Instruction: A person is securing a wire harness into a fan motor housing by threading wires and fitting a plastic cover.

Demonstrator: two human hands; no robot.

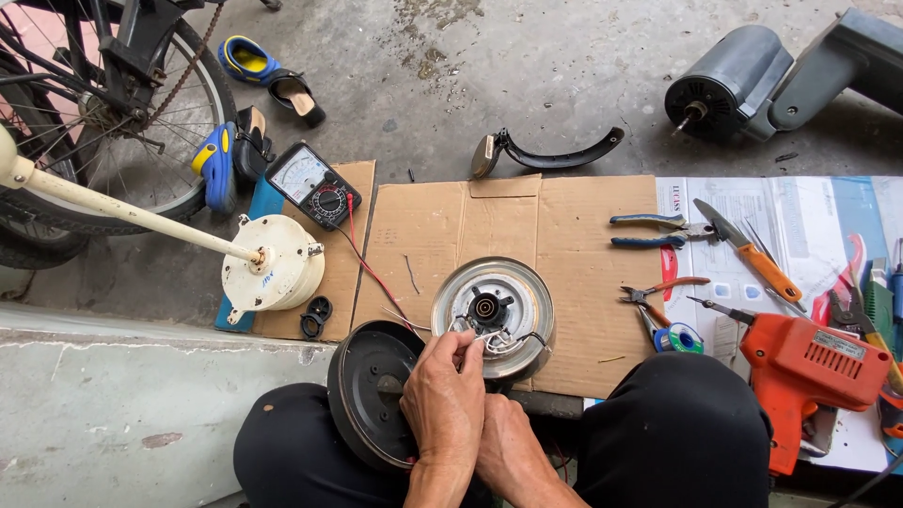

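At the lower centre of the frame I see my left hand (445,395) pinching thin wires (489,341) between narrowed fingertips, right at the near edge of the round silver motor (519,293) lying on the cardboard (564,235). My right hand (508,444) sits just below, touching the left; I cannot tell how its fingers are set. A black round cover (362,386) leans against my left knee. Right of the motor lie pliers (649,230) and an orange soldering gun (809,372).
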